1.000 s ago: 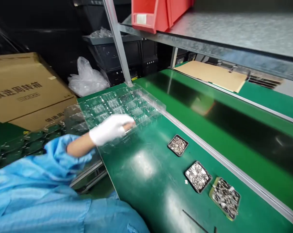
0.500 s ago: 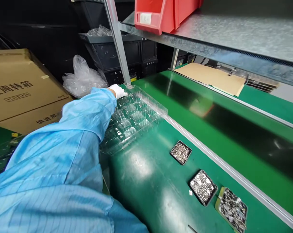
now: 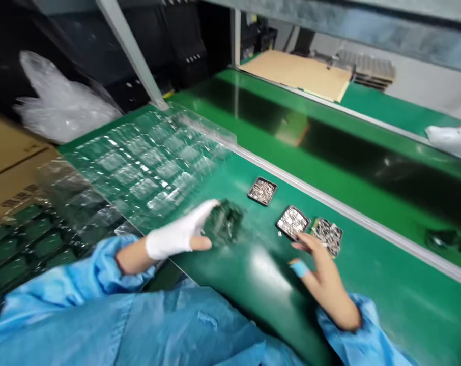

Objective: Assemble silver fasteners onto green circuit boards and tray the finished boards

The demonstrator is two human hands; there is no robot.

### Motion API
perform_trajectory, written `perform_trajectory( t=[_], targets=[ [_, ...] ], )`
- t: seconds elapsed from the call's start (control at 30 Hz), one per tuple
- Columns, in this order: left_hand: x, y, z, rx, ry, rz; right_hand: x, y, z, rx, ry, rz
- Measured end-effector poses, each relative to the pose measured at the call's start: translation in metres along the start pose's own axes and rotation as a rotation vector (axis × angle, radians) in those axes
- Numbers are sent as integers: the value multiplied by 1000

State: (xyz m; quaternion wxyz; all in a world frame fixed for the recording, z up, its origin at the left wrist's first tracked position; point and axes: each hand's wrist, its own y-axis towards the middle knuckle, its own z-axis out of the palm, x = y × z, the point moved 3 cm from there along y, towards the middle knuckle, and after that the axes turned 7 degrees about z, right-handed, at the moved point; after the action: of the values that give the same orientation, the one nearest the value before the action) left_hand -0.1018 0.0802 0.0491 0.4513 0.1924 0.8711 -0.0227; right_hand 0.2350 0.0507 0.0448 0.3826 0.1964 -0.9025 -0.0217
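My left hand point(image 3: 180, 231) wears a white glove with the thumb bare. Its fingers are closed on a dark, shiny object point(image 3: 225, 222), too blurred to name, just above the green worktop point(image 3: 253, 269). My right hand point(image 3: 324, 284) is bare but for blue tape on the thumb. Its fingers are apart and hold nothing, close to the small black dishes. One dish of metal pieces point(image 3: 262, 191) lies farther off, another dish point(image 3: 292, 222) is in the middle, and a yellowish-edged dish point(image 3: 327, 236) lies beyond my right fingertips.
A clear plastic tray with pockets point(image 3: 150, 162) lies to the left on the worktop, with more pocketed trays point(image 3: 32, 244) at lower left. A metal rail point(image 3: 310, 190) borders a green belt point(image 3: 348, 178). A post point(image 3: 133, 56), plastic bags point(image 3: 62, 109) and a cardboard box point(image 3: 12, 168) stand left.
The view has turned down and right. My left hand has left the clear tray's far edge, come back toward me and now grips a dark object. My right hand has come into view.
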Motion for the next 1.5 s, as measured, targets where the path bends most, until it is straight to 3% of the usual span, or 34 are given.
perform_trajectory(
  t=[0.07, 0.1, 0.17, 0.27, 0.4, 0.53, 0.67, 0.83, 0.93, 1.0, 1.07, 1.17, 1.23, 1.33, 1.5],
  targets=[
    [-20, -19, 60, 223, -354, 20, 29, 4, 29, 171, 60, -123],
    [-27, -24, 80, 296, -461, 15, 39, 4, 38, 212, 84, -139],
    [-32, -24, 102, 393, -508, 47, 48, -1, 50, 240, 100, -121],
    [-26, -4, 103, 474, -233, 129, 41, -16, 56, 263, 26, -63],
    [-23, 47, 101, 346, 285, 275, 26, -26, 58, 280, -123, -80],
    [-32, 83, 134, 381, 538, 402, 25, -26, 46, 162, -71, -72],
    [-39, 90, 155, 430, 695, 410, 19, -30, 34, 38, -2, 19],
    [-42, 89, 157, 449, 743, 352, 11, -33, 33, -4, 44, 60],
    [-41, 91, 148, 397, 641, 293, 9, -33, 29, -41, 52, 81],
    [-43, 89, 132, 308, 402, 201, 8, -33, 24, -91, 55, 107],
    [-47, 83, 114, 263, 2, 53, 11, -33, 19, -160, 65, 125],
    [-59, 63, 98, 390, -585, -219, 25, -29, 15, -219, 86, 76],
    [-69, 48, 95, 478, -774, -352, 38, -24, 18, -202, 76, -10],
    [-77, 32, 98, 582, -805, -393, 54, -19, 25, -155, 15, -153],
    [-80, 16, 102, 712, -676, -238, 63, -24, 34, -86, -88, -295]
  ],
)
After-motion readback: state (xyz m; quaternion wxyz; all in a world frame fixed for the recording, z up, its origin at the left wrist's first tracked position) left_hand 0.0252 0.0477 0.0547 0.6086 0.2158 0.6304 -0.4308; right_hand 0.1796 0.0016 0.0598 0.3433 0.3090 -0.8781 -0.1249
